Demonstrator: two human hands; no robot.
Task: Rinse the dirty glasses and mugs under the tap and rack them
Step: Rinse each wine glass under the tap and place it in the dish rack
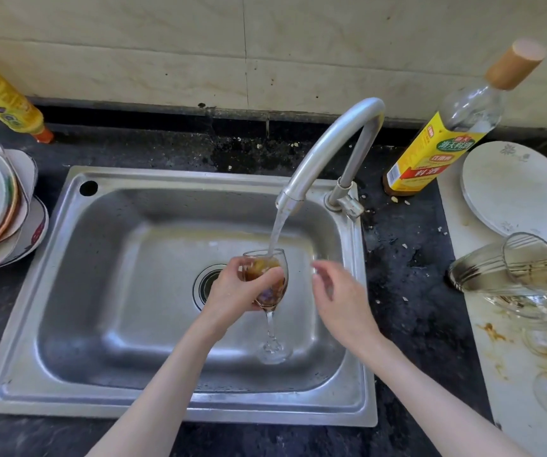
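Under the tap (328,153), left hand (239,288) grips wineglass (270,291) — bowl half-hidden; right hand (338,295) loose.

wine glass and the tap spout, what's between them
In the head view, only the running water stream falls from the tap spout into the wine glass that the left hand grips.

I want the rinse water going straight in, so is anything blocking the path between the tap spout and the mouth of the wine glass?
Nothing visible does. The stream from the tap spout falls freely into the open mouth of the wine glass, which the left hand holds by its bowl over the sink. The right hand sits beside it, clear of the water.
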